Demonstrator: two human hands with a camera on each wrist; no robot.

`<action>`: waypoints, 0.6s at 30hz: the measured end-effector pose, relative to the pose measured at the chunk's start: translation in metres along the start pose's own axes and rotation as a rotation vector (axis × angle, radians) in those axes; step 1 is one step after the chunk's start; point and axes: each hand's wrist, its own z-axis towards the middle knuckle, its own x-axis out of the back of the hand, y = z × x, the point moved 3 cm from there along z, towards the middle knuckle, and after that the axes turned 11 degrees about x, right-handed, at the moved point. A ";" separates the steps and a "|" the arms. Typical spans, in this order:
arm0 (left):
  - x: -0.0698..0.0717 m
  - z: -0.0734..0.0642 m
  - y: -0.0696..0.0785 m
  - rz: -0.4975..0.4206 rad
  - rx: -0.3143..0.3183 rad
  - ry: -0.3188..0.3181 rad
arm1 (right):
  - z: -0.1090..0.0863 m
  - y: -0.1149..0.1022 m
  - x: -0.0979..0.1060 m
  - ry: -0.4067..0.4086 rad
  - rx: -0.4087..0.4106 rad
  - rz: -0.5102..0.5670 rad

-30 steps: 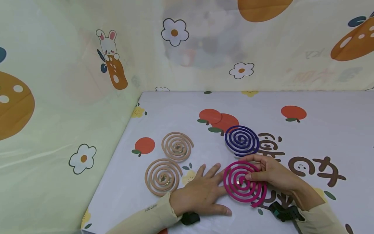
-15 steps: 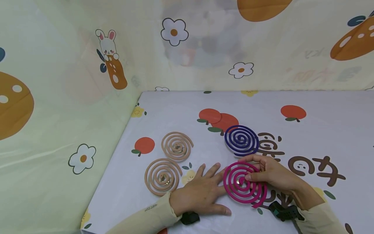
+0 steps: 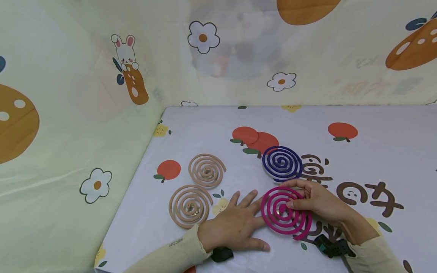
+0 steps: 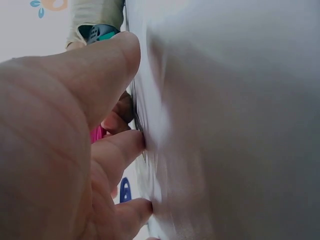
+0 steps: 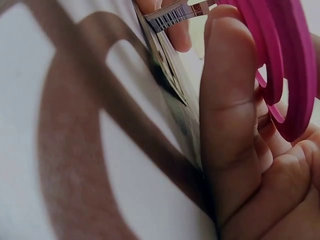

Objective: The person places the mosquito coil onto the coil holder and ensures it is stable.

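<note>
A pink mosquito coil is pinched near its centre by my right hand, thumb on top and fingers reaching behind its far right side. My left hand lies palm down with fingers spread. Two of its fingertips are under the pink coil, hidden in the head view. In the right wrist view, fingertips of the left hand are beside a thin metal stand on the tabletop, below the raised coil. A narrow barcode-striped strip rises there. A dark blue mosquito coil lies just beyond my right hand.
Two tan mosquito coils, one nearer and one farther, stand left of my left hand, with shiny metal at their centres. The white table cover has printed fruit and characters. Patterned cloth walls rise behind and on the left.
The pink coil has shifted very slightly, its near edge rising a little in my right hand. My left hand keeps its place, and the other coils have not moved.
</note>
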 end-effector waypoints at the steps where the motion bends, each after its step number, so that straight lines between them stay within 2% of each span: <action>1: 0.000 0.000 0.000 -0.001 0.000 0.000 | 0.000 0.000 0.000 0.001 0.004 0.009; 8: 0.001 -0.002 0.000 -0.007 0.000 -0.002 | -0.001 -0.001 0.000 0.002 0.020 0.058; 18: 0.001 -0.003 0.000 -0.003 -0.025 0.017 | -0.001 0.000 0.002 0.016 0.012 0.061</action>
